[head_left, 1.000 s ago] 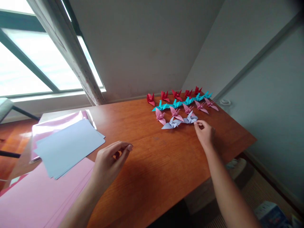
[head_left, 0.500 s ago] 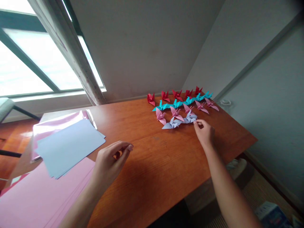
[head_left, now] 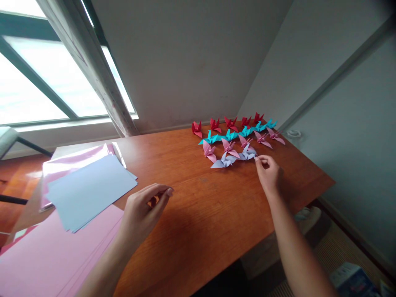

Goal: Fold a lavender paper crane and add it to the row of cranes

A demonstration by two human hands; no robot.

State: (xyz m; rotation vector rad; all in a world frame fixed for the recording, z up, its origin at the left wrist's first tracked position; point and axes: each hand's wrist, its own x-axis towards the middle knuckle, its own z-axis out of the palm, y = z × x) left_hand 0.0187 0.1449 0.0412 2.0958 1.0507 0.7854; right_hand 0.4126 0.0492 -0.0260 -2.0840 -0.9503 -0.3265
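My right hand [head_left: 268, 173] reaches to the far right of the wooden table [head_left: 201, 214], thumb and forefinger pinched on the wing tip of a lavender paper crane [head_left: 246, 154]. A second lavender crane [head_left: 223, 161] lies just left of it. Behind them stand rows of pink cranes [head_left: 229, 146], teal cranes [head_left: 229, 135] and red cranes [head_left: 214, 123]. My left hand [head_left: 142, 210] hovers low over the middle of the table, fingers loosely curved and holding nothing, right beside the paper sheets.
Light blue sheets [head_left: 89, 189] lie fanned over pink sheets [head_left: 46, 255] on the table's left side. A window [head_left: 46, 82] and slanted frame post [head_left: 93, 70] stand behind. Walls close off the back and right. A printed box [head_left: 352, 280] sits on the floor at right.
My right hand has shifted slightly up and to the right at the lavender crane's wing. My left hand and the papers have not moved.
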